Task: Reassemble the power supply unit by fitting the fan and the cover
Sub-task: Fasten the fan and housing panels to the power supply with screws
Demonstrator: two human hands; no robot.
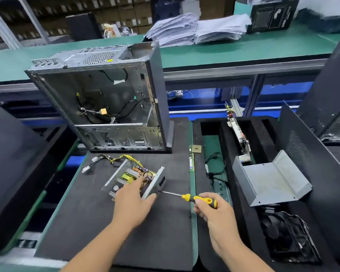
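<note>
The open power supply unit (126, 176) lies on the black mat, its circuit board and yellow wires bare. My left hand (133, 201) rests over its near side, fingers on the board and thumb against the upright metal wall. My right hand (214, 213) grips a yellow-and-black screwdriver (200, 199) whose tip touches the vented side wall. The grey U-shaped metal cover (271, 179) sits on the foam tray to the right. A black fan (283, 230) lies in the tray just below the cover.
An open computer case (106, 101) stands behind the unit. The black foam tray (234, 242) also holds a circuit card (238, 134) and cables. A black side panel (306, 146) leans at the right. Paper stacks (194, 30) lie on the far green bench.
</note>
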